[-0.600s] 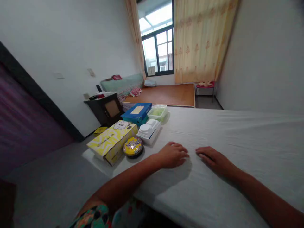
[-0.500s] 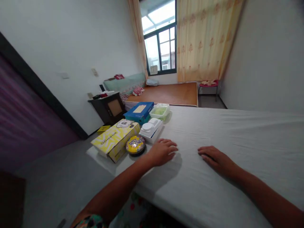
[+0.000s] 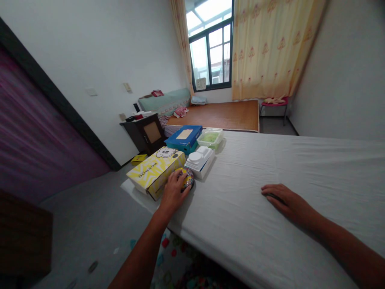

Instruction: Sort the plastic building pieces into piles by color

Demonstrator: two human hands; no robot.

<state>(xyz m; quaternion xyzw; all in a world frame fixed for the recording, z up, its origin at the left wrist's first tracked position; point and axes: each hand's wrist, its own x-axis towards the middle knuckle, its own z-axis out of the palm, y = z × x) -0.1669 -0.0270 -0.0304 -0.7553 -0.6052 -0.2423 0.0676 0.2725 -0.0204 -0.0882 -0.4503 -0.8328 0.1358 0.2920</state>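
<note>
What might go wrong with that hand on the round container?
The left hand covers part of the round container; an uneven hold might slip. The yellow-and-white box and white box stand close and could get bumped. The yellow-and-white box sits near the edge of the table, so a shove might topple it.

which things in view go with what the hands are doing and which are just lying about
Looks to be in use:
- round yellow tin, with the left hand on it

Seemingly just lying about:
- yellow patterned box
- blue box
- white box
- clear tub
</note>
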